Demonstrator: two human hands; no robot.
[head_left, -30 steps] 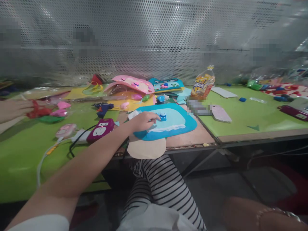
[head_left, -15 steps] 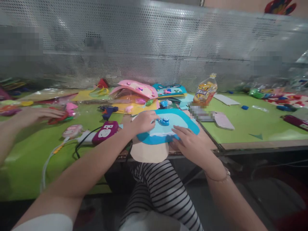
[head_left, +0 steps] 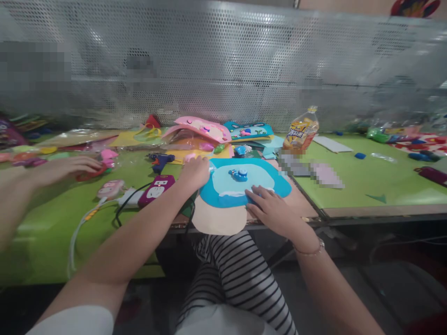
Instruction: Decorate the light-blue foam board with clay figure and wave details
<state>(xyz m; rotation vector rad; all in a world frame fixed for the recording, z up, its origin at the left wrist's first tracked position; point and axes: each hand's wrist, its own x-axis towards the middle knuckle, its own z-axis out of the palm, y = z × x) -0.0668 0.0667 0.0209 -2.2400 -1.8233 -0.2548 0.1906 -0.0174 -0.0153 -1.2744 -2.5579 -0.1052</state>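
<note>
One hand spread: the right hand (head_left: 270,208), resting on the near edge of the blue panel (head_left: 281,184), which lies on the table (head_left: 299,201). Left hand (head_left: 195,175) curled at panel's left edge; cannot tell if gripping. Small blue figure (head_left: 241,175) on panel's pale middle. Cream piece (head_left: 220,221) juts past table edge. Glue gun (head_left: 161,163) farther left.

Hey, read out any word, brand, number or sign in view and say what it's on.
Nothing can be read with certainty.
Clear plastic bottle-shaped pack with yellow-orange print: bold lettering, too blurred to read.
Dark purple shiny wrapper at the left edge: marks too blurred.
Purple-and-white rectangular box: any text too small.
</note>
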